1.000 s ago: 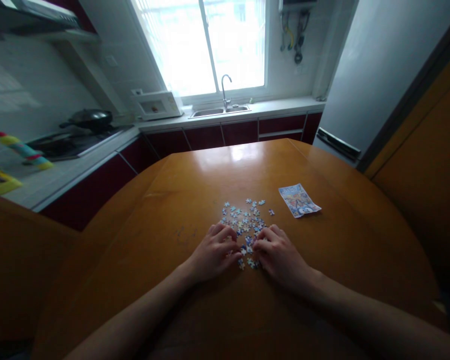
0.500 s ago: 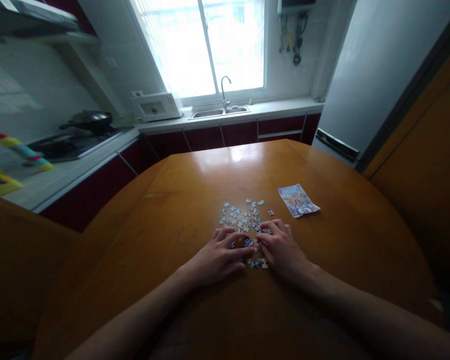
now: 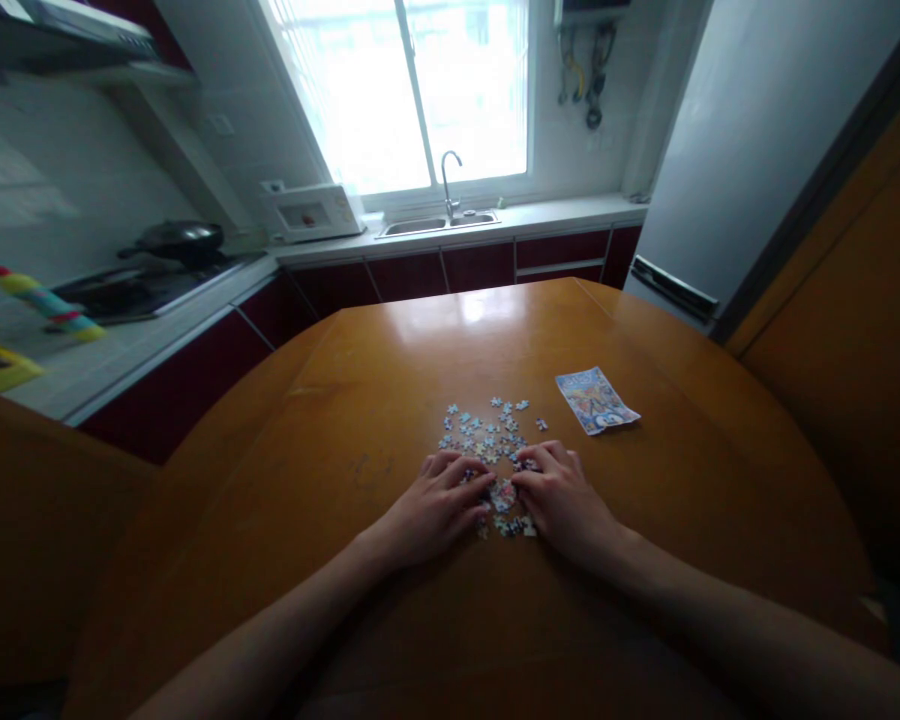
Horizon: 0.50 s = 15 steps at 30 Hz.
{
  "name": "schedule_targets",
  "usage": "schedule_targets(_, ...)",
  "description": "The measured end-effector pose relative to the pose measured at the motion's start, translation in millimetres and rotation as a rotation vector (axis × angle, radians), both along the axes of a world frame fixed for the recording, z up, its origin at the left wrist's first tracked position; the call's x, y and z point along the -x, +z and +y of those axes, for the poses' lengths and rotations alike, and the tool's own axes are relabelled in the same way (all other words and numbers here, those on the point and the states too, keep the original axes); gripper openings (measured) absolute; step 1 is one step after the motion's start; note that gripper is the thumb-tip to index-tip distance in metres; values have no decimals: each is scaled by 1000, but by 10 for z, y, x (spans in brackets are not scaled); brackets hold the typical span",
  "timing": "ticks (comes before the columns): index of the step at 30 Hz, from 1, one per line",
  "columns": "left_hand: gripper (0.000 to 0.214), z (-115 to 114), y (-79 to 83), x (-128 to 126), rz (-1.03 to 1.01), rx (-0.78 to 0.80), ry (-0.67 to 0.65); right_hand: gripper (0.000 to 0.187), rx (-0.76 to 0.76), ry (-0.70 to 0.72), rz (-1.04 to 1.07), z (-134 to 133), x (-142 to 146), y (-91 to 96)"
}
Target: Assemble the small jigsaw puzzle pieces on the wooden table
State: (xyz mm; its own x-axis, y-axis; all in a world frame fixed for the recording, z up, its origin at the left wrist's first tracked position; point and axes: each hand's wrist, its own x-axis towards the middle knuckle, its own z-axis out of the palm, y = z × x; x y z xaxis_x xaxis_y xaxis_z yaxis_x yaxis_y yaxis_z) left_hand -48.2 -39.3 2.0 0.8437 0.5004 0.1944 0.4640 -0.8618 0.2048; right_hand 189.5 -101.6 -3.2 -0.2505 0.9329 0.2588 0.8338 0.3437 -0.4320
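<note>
Small jigsaw puzzle pieces (image 3: pixel 487 430) lie loose on the wooden table (image 3: pixel 330 400), mostly beyond my hands. Between my fingertips is a small cluster of colourful jigsaw pieces (image 3: pixel 503 494), lying flat and seemingly joined. My left hand (image 3: pixel 439 505) is curled at the cluster's left side, its fingers drawn together against the pieces. From the right, my right hand (image 3: pixel 562 495) pinches at the cluster's edge with thumb and forefinger. More pieces (image 3: pixel 514 525) lie just below the cluster. My fingers hide some pieces and the exact contact.
A creased printed picture sheet (image 3: pixel 597 400) lies to the right of the pieces. Past the table's far edge are a counter with a sink (image 3: pixel 416 228), a microwave (image 3: pixel 315 213) and a pan (image 3: pixel 176 240) on the stove. A fridge (image 3: pixel 765 150) stands at right.
My left hand's fingers have drawn closer together and back a little, showing more of the cluster. The right hand has barely shifted. Pieces near the left fingertips have moved slightly.
</note>
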Motion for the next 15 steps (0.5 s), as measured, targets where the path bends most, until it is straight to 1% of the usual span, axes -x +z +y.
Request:
schedule_targets(2, 40, 11, -12, 0, -3, -16, 26, 21, 6, -4, -6, -13, -17, 2)
schedule_targets(5, 47, 19, -22, 5, 10, -31, 31, 21, 2, -11, 1, -23, -34, -1)
schedule_targets(9, 53, 18, -32, 12, 5, -42, 8, 13, -19, -8, 34, -5, -14, -10)
schedule_targets(10, 53, 18, -35, 13, 0, -46, 7, 11, -27, -2, 34, 3, -4, -13)
schedule_targets(13, 48, 23, -50, 12, -4, -55, 10, 16, -34, 27, 10, 21, 22, -21)
schedule_targets(15, 45, 26, -58, 8, -8, -50, 10, 14, -25, 46, -8, 26, 31, -19)
